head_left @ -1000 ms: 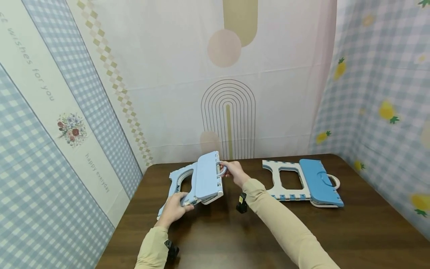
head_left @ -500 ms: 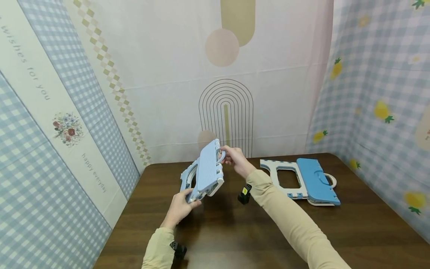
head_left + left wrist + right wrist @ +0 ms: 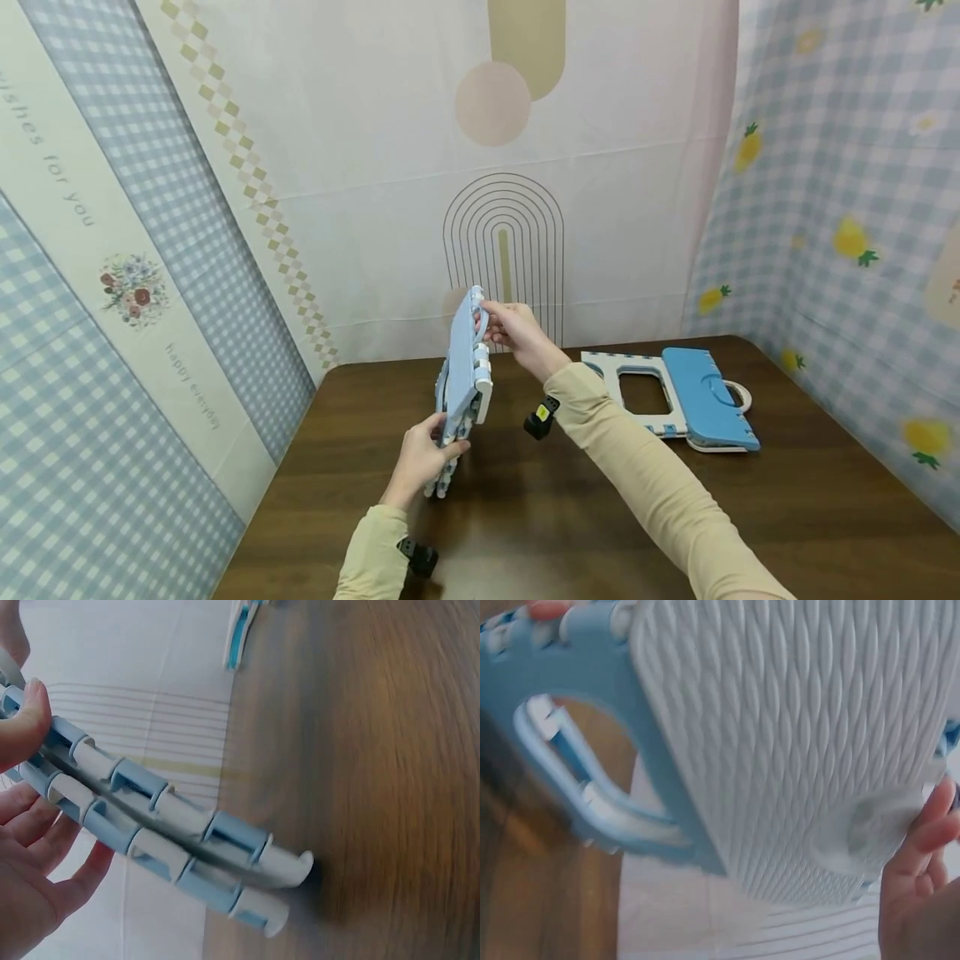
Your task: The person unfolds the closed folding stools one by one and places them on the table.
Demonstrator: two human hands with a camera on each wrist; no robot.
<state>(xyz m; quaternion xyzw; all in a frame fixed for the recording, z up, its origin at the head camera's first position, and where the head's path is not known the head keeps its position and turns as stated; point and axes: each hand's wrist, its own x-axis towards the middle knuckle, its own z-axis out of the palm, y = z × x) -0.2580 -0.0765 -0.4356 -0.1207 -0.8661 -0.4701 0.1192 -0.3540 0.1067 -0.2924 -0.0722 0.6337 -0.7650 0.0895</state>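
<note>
A light-blue and white folding step stool, folded flat, stands tilted on edge at the table's left half. My right hand grips the loop handle on its seat edge. Lower down, my left hand holds the stool's near side, thumb on one face and fingers on the other. The left wrist view shows the hinged legs lying folded together past the left hand. In the right wrist view the ribbed white seat face and the blue leg frame with its cut-out are visible.
A second folded step stool, with a brighter blue seat and white legs, lies flat on the brown wooden table to the right. Behind the table hangs a printed white cloth. Checked cloths hang at both sides.
The held stool has been raised and turned from nearly flat to steeply on edge. Both hands keep their hold; the right hand has risen and the left has moved right.
</note>
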